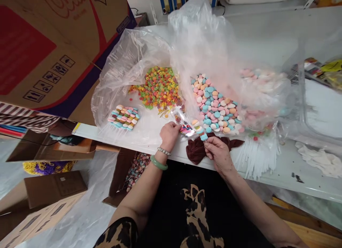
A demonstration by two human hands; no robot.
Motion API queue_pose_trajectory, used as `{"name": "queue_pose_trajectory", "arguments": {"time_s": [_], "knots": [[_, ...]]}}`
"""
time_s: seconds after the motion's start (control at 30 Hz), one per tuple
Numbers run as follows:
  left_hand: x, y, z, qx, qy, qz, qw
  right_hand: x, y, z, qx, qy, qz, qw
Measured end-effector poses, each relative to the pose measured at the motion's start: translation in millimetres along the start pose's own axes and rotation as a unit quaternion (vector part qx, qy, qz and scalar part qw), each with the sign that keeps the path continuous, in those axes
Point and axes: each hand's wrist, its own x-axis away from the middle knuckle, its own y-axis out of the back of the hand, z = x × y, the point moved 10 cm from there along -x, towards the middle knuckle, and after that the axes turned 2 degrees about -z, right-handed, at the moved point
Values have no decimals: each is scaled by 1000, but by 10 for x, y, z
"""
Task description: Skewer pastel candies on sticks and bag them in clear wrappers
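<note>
My right hand (219, 153) pinches the lower end of a candy skewer (200, 130), its pastel pieces threaded in a row and pointing up and left. Thumb and fingers of my left hand (169, 135) are closed at the edge of a small clear printed bag (187, 130) lying on the table. The skewer's tip is beside that bag. A dark brown cloth (196, 150) lies under and around my right hand. Beyond it spreads a heap of pastel candies (216, 111). Colourful ring candies (160, 88) are piled farther left.
Finished candy skewers (124, 117) lie stacked at the left. White sticks (258, 157) are bunched right of my right hand, near a crumpled white cloth (319, 159). A large carton (53, 45) stands at the left; an open box (120, 169) of wrapped sweets sits below the table edge.
</note>
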Motion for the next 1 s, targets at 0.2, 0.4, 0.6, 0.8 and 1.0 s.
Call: {"name": "queue_pose_trajectory", "arguments": {"time_s": [0.2,0.4,0.6,0.8,1.0], "knots": [[198,189,43,324,-32,-49,944,-50,-194,243,-1,2,18,1000],[494,178,-196,457,-37,25,888,-292,-720,636,33,116,38,992],[601,-26,-139,576,71,125,805,-472,-915,359,77,150,38,985],[533,-16,26,548,108,120,821,-524,-898,362,111,175,34,978],[537,163,8,488,63,87,866,-429,-1010,490,127,195,66,970]]}}
